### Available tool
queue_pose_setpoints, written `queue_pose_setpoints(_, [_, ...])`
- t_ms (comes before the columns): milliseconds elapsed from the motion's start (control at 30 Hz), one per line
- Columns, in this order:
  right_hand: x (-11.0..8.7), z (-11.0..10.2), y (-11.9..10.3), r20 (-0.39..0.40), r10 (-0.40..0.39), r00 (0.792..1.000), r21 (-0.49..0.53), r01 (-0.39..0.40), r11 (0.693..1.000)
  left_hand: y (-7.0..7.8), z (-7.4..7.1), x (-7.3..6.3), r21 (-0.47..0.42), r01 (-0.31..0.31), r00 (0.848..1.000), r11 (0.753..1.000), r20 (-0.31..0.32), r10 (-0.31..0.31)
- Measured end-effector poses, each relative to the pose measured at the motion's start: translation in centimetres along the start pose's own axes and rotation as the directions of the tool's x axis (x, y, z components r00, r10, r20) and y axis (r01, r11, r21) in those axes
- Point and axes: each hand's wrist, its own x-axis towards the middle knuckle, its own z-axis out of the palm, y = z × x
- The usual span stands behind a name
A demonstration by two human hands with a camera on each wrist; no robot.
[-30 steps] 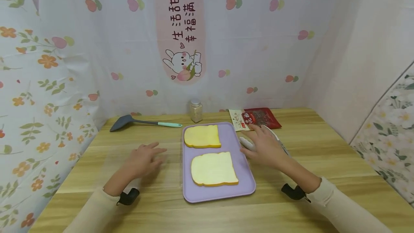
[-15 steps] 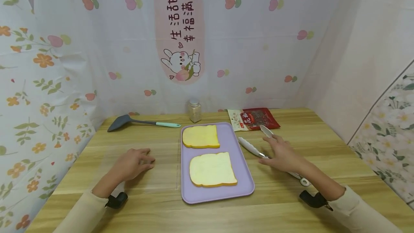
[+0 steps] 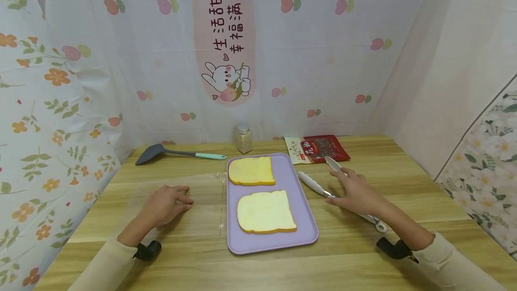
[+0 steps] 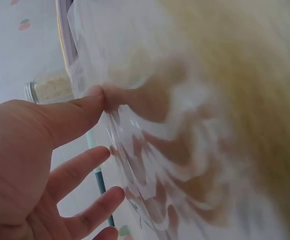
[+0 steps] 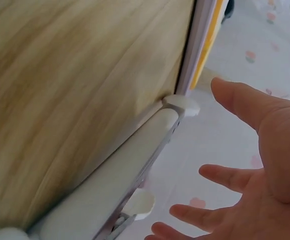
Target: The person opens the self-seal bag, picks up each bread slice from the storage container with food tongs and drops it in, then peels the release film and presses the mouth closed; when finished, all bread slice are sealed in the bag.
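Observation:
My left hand is over a clear plastic sheet or bag lying flat left of the tray. In the left wrist view its relaxed fingers touch the shiny plastic at the tips and grip nothing. My right hand hovers with spread fingers above metal tongs with whitish tips. The tongs lie apart from that hand in the right wrist view, their arms spread. Between the hands, a lilac tray carries a yellowish bread slice at the back and a paler bread slice in front.
Behind the tray stands a small glass jar. At the back left lies a dark spatula with a mint handle. A red-and-cream packet lies at the back right, by a tong tip. A patterned curtain borders the table.
My right hand has drawn back to the right, uncovering more of the tongs. The left hand has shifted left, away from the tray. Both hands barely moved in the last half second.

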Motion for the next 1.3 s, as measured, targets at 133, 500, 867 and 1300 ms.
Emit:
queue_pose_setpoints(133, [0.3,0.3,-1.0,-0.015,-0.062,0.998,0.008,0.063,0.998,-0.1,0.1,0.0,-0.024,-0.021,1.0,0.999,-0.016,0.02])
queue_pose_setpoints(500, [2.5,2.4,-5.6,0.043,-0.217,0.975,0.111,0.211,0.971,-0.3,-0.3,0.2,-0.197,-0.014,1.0,0.98,-0.028,0.008])
queue_pose_setpoints(867, [6.5,3.4,-12.6,0.167,-0.364,0.916,0.134,0.345,0.929,-0.2,-0.4,0.3,-0.269,0.002,1.0,0.963,0.006,0.0])
queue_pose_setpoints(1300, [11.5,6.1,-20.8,0.351,-0.549,0.759,0.108,0.55,0.828,-0.8,-0.2,0.1,-0.28,0.041,0.999,0.959,0.006,-0.04])
